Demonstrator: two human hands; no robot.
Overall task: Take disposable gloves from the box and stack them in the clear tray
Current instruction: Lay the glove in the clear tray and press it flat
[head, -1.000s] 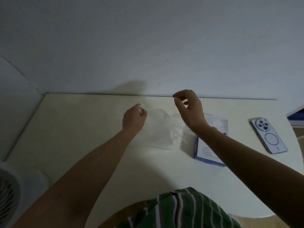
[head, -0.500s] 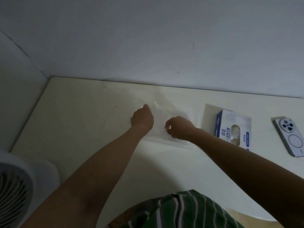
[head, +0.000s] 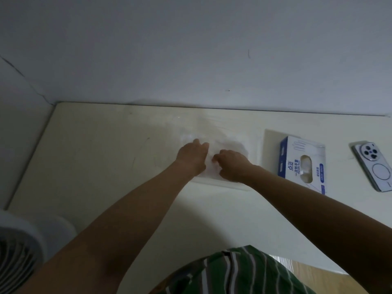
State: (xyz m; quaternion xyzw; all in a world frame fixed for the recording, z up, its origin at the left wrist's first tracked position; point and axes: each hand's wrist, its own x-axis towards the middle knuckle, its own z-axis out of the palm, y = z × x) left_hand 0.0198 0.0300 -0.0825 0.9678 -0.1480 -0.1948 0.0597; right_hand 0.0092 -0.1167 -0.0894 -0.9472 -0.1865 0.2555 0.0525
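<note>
Over the clear tray [head: 253, 149] on the desk [head: 106, 166], both my hands are down on a filmy glove [head: 230, 145] lying inside it. My right hand [head: 232, 165] has its fingers curled, pinching the film; my left hand [head: 192, 158] lies just beside it, and I cannot tell whether it grips. Right of the tray sits the glove box [head: 301, 164], a phone [head: 373, 166] beyond it.

Dim, flat indoor light, soft faint shadows, slight blur, wide-angle edge distortion
</note>
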